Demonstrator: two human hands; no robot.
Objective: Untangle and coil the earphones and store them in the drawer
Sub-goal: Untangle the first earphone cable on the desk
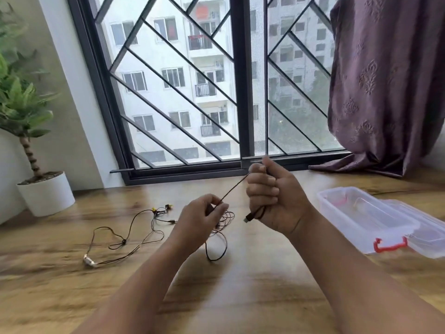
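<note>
A thin dark cable (234, 188) runs taut between my two hands above the wooden table (240, 285). My right hand (269, 196) is closed around it, with a black plug (249, 218) hanging out below the fist. My left hand (203, 220) pinches the cable lower down. Loose loops (216, 251) of it trail onto the table under my left hand. A second pair of earphones (125, 239) lies spread out to the left, with yellow-tipped buds (160, 209) at the far end and a metallic piece (90, 261) at the near end.
A clear plastic box (356, 218) with a red latch (390, 245) stands open at the right, its lid (431, 235) beside it. A potted plant in a white pot (47, 195) stands at the left. A barred window and a purple curtain (385, 92) are behind the table.
</note>
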